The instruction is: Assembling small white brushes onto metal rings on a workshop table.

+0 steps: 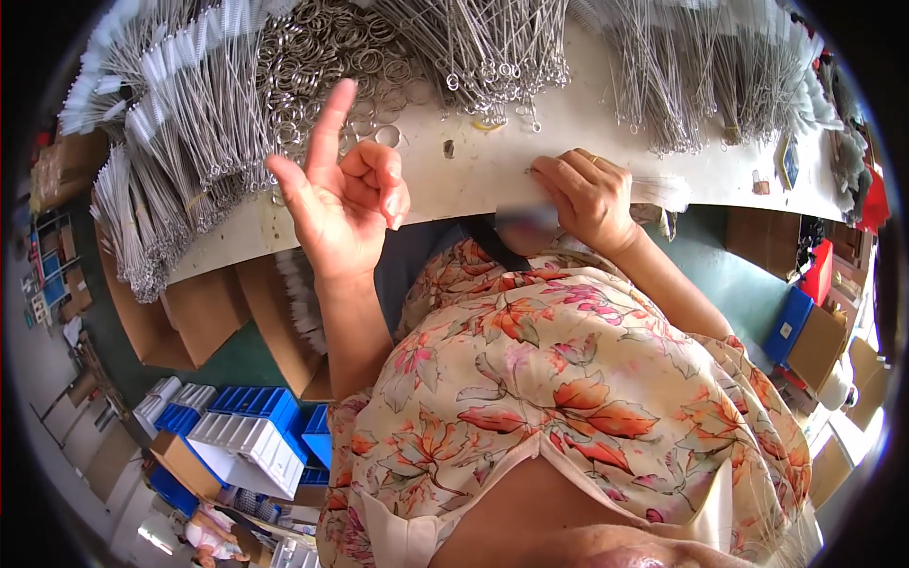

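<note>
My left hand [343, 194] is raised at the table's near edge, palm showing. Its index finger points up, the thumb is spread out, and the other fingers are loosely bent; nothing shows in it. Close beyond it lies a heap of metal split rings [327, 57], with a few loose rings [386, 135] nearer. My right hand [589, 189] is closed in a pinch over the table edge. What sits between its fingertips is hidden. White bristles [661, 193] stick out beside that wrist; whether they belong to something in the hand I cannot make out.
Bundles of thin wire brushes with looped ends lie at the left [194, 123], far middle [492, 47] and right [701, 76] of the white table [454, 180]. Cardboard boxes [199, 312] stand below on the left. Blue and white bins [256, 431] are on the floor behind.
</note>
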`<state>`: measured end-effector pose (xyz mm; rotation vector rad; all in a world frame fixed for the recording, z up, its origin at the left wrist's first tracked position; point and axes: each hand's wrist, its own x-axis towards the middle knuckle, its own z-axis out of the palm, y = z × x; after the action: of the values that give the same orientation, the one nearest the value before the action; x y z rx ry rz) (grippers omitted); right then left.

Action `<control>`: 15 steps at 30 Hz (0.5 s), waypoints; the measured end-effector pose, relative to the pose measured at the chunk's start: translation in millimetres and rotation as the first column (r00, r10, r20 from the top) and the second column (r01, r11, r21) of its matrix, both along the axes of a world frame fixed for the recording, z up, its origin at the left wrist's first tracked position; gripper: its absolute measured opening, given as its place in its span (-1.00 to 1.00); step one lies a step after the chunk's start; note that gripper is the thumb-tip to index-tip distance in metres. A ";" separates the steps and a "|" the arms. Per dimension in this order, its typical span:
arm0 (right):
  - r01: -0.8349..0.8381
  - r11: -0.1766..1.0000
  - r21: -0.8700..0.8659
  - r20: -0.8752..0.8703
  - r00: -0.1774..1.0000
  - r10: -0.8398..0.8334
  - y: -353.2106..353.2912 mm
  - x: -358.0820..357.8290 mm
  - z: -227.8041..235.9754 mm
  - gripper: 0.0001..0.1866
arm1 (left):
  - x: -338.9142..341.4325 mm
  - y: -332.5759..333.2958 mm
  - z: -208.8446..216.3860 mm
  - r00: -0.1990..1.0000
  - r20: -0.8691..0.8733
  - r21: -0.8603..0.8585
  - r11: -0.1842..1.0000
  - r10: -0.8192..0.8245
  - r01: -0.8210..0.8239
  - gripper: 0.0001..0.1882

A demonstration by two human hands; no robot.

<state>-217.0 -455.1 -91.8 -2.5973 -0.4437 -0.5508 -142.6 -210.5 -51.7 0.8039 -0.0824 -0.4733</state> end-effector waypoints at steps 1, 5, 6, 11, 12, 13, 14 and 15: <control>0.007 1.000 0.002 -0.001 1.000 -0.007 -0.1 0.1 0.3 -0.91 | 0.2 0.9 0.0 1.000 0.029 0.030 0.999 -0.010 0.009 -0.02; 0.003 1.000 -0.006 0.015 1.000 -0.003 -0.5 0.4 0.4 -0.91 | -0.1 0.4 -2.9 0.999 0.037 -0.009 1.000 -0.009 0.010 -0.03; 0.001 1.000 -0.005 0.023 1.000 -0.001 -0.6 0.9 0.2 -0.91 | 0.5 1.0 -6.1 0.999 0.048 -0.021 1.000 -0.004 0.005 -0.05; -0.001 1.000 -0.016 0.024 1.000 0.001 -1.1 1.6 1.7 -0.91 | -0.4 -4.0 -0.8 0.992 0.105 0.077 0.994 0.072 -0.080 -0.10; -0.006 1.000 -0.016 0.025 1.000 0.007 -1.2 1.6 1.7 -0.90 | -0.1 -2.0 -1.1 0.991 0.116 0.084 0.994 0.066 -0.076 -0.12; -0.006 1.000 -0.016 0.024 1.000 0.006 -1.3 1.6 2.0 -0.90 | 0.3 -0.3 -1.7 0.990 0.126 0.092 0.993 0.061 -0.073 -0.13; -0.003 1.000 -0.016 0.019 1.000 0.003 -1.4 1.6 2.6 -0.90 | 0.9 0.7 -3.6 0.990 0.125 0.092 0.993 0.061 -0.072 -0.13; -0.001 1.000 -0.016 0.014 1.000 0.001 -1.1 1.9 2.8 -0.90 | 1.9 1.9 -6.3 0.991 0.122 0.064 0.996 0.060 -0.068 -0.12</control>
<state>-215.2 -456.2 -89.1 -2.6094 -0.4553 -0.5683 -140.7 -208.6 -58.0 0.8989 -0.1521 -0.3681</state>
